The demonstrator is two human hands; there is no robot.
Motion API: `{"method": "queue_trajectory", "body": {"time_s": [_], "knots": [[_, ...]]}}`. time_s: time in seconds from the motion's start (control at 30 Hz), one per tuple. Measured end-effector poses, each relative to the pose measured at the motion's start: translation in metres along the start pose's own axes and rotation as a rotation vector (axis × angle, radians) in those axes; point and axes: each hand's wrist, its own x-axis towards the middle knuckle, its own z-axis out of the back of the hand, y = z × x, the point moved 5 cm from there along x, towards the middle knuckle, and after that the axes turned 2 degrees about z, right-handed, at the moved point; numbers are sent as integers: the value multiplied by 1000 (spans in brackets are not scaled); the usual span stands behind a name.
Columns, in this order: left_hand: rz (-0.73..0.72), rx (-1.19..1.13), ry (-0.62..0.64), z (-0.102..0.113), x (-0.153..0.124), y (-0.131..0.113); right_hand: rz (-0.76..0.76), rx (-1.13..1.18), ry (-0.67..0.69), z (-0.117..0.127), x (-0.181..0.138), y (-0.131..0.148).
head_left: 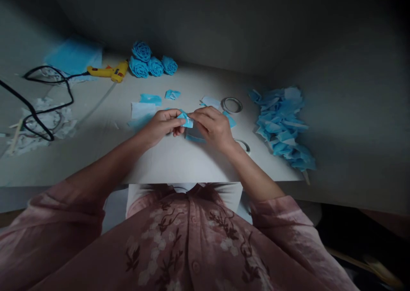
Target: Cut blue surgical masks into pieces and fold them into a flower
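Observation:
A small blue and white piece of sheet material (pixel 186 120) is pinched between the thumb and fingers of my left hand (pixel 169 122), above the middle of the table. The fingertips of my right hand (pixel 213 122) are closed at the upper right edge of that same piece. Flat blue and white pieces (pixel 143 111) lie beside my left hand. A folded blue piece (pixel 173 94) rests a little farther back. Another blue piece (pixel 229 119) shows partly from behind my right hand, and one more (pixel 195 138) lies below the hands.
Several blue rolled flowers (pixel 140 67) stand at the back. Left of them lies a yellow glue gun (pixel 110 71) with a black cord, near blue sheets (pixel 75 54) and white scraps (pixel 45 122). Tape rings (pixel 232 105) sit right. A blue crumpled heap (pixel 282 124) lines the right edge.

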Motion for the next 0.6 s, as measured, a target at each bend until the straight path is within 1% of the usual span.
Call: {"method": "queue_trajectory", "body": {"time_s": [0.1,0.27,0.43,0.53,0.6], "knots": [[0,-3,4,-1,-1,-2,23,-71,-11,-1,0,2],[15,-23,-1,-1,0,0,-1,-98,30,-2,1,3],[42,-61,-27,1,2,5,35,-169,13,-4,2,9],[42,-59,-66,3,3,5,-11,-98,24,-3,2,9],[16,-49,-92,5,3,3,-108,59,1,1,1,5]]}}
